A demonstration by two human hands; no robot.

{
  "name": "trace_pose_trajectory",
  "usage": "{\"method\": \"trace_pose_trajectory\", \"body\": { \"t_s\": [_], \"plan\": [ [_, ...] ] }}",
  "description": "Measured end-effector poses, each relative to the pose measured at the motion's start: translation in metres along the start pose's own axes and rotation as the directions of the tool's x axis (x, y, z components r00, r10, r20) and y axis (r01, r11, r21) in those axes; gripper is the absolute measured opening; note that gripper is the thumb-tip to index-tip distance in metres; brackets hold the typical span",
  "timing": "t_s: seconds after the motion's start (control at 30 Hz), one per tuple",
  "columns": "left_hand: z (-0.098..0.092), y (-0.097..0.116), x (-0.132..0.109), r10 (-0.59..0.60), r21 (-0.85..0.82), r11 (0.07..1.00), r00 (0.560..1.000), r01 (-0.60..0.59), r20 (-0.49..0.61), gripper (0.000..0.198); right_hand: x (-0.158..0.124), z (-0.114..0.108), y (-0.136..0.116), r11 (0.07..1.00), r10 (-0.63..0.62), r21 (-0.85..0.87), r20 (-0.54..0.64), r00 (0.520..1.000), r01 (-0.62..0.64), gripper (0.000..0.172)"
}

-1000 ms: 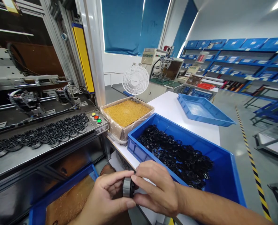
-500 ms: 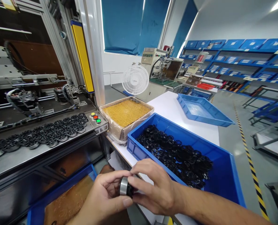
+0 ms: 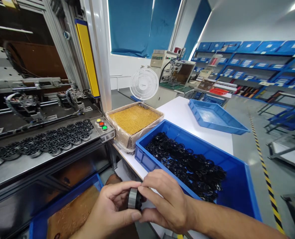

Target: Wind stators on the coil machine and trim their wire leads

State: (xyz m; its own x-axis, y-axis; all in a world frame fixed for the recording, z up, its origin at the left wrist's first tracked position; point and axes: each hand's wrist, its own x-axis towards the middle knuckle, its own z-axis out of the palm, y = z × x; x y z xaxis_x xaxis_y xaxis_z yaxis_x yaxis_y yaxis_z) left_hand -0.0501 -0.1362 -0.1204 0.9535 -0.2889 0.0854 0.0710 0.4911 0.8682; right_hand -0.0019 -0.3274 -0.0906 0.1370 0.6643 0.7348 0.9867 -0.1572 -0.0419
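Observation:
A silver metal ring with a black plastic piece (image 3: 133,199) on its right side is held up on edge between my hands. My left hand (image 3: 110,207) grips the metal band between thumb and fingers. From the right, my right hand (image 3: 166,200) closes thumb and fingertips on the black side, hiding part of it. Just beyond my right hand is a blue bin (image 3: 239,196) with many loose black plastic discs (image 3: 187,162). Similar black-and-metal rings (image 3: 55,137) stand in rows on the machine's metal ledge to the left.
A plastic-lined carton (image 3: 126,141) with a yellowish top layer adjoins the bin. Behind lie a shallow light-blue tray (image 3: 217,116) and a white fan (image 3: 144,84). The control box with coloured buttons (image 3: 104,129) ends the ledge. Low left is another blue bin (image 3: 99,182) with a brown sheet.
My right fingers have shifted slightly on the black side of the ring, and its forefinger has drawn back from the metal band. My left hand keeps its grip.

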Motion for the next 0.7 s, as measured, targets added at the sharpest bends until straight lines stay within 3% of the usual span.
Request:
{"method": "trace_pose_trajectory", "body": {
  "t_s": [0.2, 0.33, 0.5, 0.7],
  "plan": [
    [-0.002, -0.003, -0.003, 0.029, 0.009, 1.000, 1.000, -0.029, 0.013, 0.052, -0.005, 0.001, 0.002, 0.998, -0.002, 0.058, 0.004, 1.000, 0.002, 0.024],
    [-0.008, -0.011, -0.007, 0.019, 0.034, 0.999, 0.999, -0.020, 0.034, 0.053, -0.003, 0.000, 0.003, 0.999, -0.036, 0.039, -0.010, 0.999, 0.036, 0.025],
    [-0.013, -0.015, -0.008, -0.023, 0.051, 0.999, 0.996, 0.019, 0.080, 0.052, -0.005, 0.000, 0.002, 0.997, -0.078, -0.001, 0.055, 0.995, 0.078, 0.029],
    [-0.005, -0.015, -0.007, -0.032, 0.116, 0.993, 0.997, 0.023, 0.076, 0.053, -0.009, 0.003, 0.002, 1.000, -0.031, 0.002, 0.053, 0.998, 0.031, 0.025]
  ]
}}
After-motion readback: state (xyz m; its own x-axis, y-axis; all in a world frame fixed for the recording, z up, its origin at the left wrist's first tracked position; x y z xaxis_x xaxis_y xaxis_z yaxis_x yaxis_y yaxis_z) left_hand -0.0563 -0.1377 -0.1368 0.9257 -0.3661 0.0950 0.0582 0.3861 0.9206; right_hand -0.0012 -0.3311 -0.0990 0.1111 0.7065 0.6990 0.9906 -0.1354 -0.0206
